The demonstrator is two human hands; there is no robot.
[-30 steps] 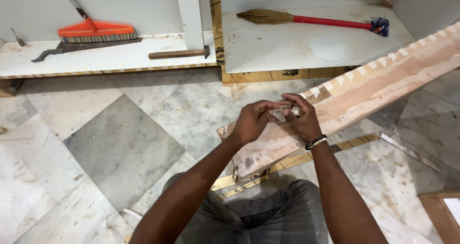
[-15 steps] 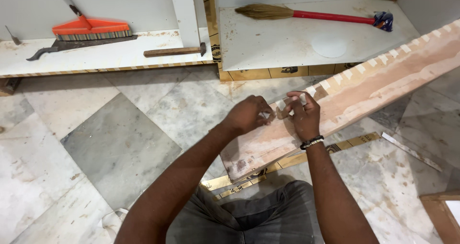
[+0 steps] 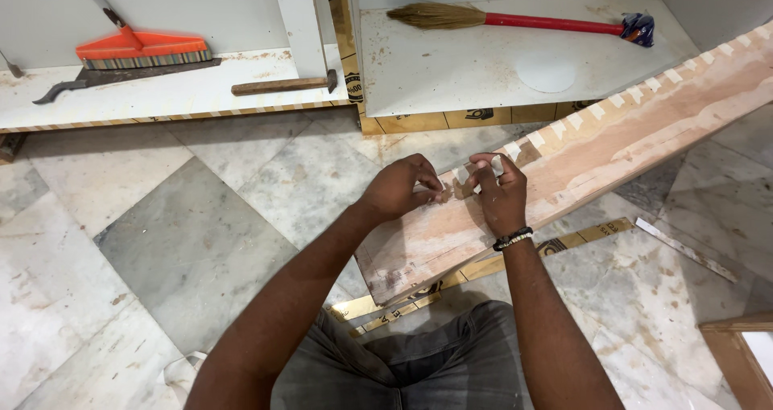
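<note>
The head view shows both hands, left hand [image 3: 403, 189] and right hand [image 3: 499, 193], fingers pinched narrow on a small tape piece [image 3: 463, 178] at the long board's [image 3: 612, 148] notched edge, apparently mid-sticking; pressing it flat likely needs a firm thumb.

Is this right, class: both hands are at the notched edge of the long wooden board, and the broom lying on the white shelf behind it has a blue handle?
Not quite. In the head view the left hand and right hand are indeed at the notched edge of the wooden board, but the broom on the white shelf has a red handle; only its end cap looks blue.
</note>
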